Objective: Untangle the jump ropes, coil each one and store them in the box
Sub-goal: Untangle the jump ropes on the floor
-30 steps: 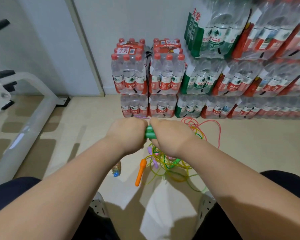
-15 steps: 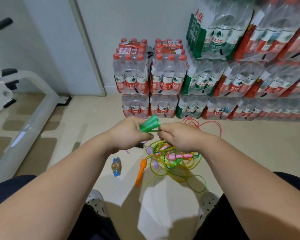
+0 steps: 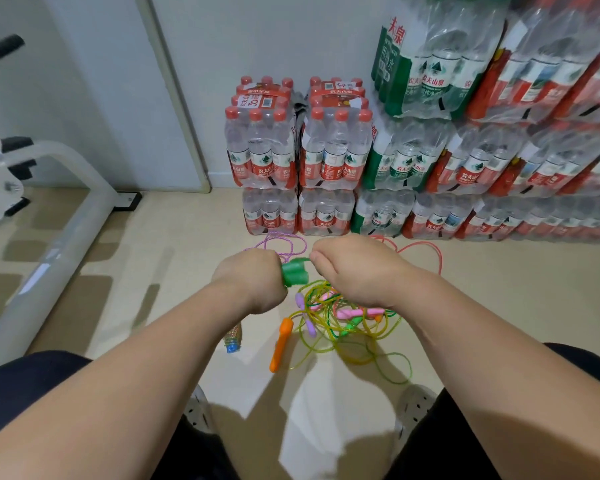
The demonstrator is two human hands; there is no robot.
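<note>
Left hand (image 3: 248,277) grips both green handles (image 3: 294,273). Right hand (image 3: 355,268) pinches the green cord (image 3: 305,259) beside them. Other ropes (image 3: 347,323) lie tangled on the floor (image 3: 174,271).

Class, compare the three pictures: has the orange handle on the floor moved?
No. The orange handle lies where it did, at the same gap from the beaded handle to its left and from the water bottle packs beyond.
</note>
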